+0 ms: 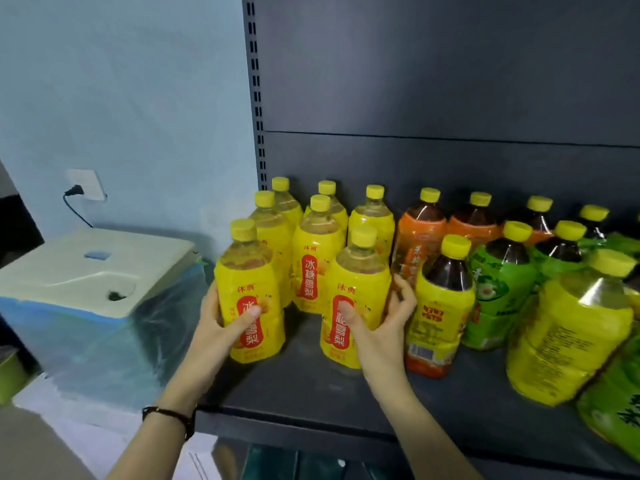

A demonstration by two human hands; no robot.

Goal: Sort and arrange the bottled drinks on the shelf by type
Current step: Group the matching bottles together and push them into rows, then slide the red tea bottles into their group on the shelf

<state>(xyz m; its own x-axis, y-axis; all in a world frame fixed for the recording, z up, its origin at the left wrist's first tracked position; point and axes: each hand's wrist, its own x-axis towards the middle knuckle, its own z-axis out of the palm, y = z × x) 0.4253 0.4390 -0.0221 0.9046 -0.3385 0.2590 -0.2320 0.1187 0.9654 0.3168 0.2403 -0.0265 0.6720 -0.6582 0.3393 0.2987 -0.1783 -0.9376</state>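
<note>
Shelf (pixel 311 386), sorting step under way: left grip (pixel 221 327) and right grip (pixel 384 323) each held a front pear bottle (pixel 251 296) (pixel 353 303) upright before the yellow group, left of the dark-tea bottle (pixel 440 306); next move probably aligning rows.

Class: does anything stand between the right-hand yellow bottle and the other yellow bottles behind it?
Nothing visible. The bottle in the right hand has bare shelf behind it, up to the yellow group.
</note>
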